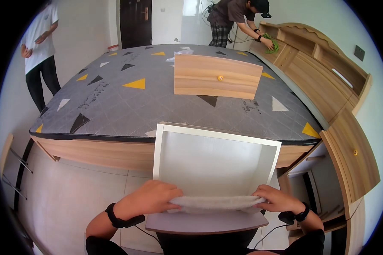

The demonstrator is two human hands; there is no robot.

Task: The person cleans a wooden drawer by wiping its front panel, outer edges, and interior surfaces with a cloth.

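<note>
In front of my body an open white-lined drawer [212,163] is tilted up, its far edge close to the mattress side. A rolled or folded light grey cloth [217,202] lies across its near wall. My left hand [151,197] grips the cloth's left end, fingers closed around it. At the opposite end, my right hand [280,199] pinches the cloth near the drawer's right corner. Below the cloth, the drawer's wooden front panel [208,223] faces my lap. What supports the drawer underneath is hidden.
A second drawer [217,76] with a yellow knob rests on the patterned mattress [110,97]. On the right stands an opened cabinet [353,153]. A co-worker [236,19] holds a green cloth [271,43] at the headboard [315,63]; another person [41,51] stands at left.
</note>
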